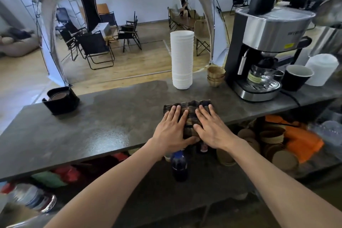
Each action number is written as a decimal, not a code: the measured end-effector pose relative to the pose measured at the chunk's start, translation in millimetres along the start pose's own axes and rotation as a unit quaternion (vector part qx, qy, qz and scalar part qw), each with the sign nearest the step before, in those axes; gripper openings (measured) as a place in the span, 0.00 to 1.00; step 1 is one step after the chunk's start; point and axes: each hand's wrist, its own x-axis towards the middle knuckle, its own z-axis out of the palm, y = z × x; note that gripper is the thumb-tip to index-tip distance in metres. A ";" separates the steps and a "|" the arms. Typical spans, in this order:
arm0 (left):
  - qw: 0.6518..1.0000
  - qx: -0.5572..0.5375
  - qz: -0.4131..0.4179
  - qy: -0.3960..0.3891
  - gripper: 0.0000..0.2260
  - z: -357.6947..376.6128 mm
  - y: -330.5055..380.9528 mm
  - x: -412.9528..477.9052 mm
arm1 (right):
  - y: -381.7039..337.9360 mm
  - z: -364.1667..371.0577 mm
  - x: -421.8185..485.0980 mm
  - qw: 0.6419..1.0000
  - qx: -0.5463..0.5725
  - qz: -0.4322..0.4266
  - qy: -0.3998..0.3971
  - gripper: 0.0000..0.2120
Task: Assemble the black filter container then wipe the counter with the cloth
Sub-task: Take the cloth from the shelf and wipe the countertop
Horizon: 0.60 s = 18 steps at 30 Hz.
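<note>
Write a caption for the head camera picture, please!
Both hands, left and right, press a dark cloth flat on the grey counter.

Lettering on coffee machine (273, 29) and its yellow sticker (289, 45) illegible.
</note>
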 end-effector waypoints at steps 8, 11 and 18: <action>0.999 0.041 0.029 0.022 0.41 2.8 -38.9 -29.2 | -39.2 10.1 -3.1 0.999 0.021 -0.024 -0.031 0.34; 0.998 0.047 0.025 0.021 0.40 1.2 -71.1 -56.2 | -71.5 23.4 -0.7 0.998 0.000 -0.054 -0.041 0.35; 0.998 0.042 -0.015 0.039 0.38 -3.6 -139.3 -131.4 | -155.0 60.5 2.3 0.988 -0.078 -0.130 -0.044 0.41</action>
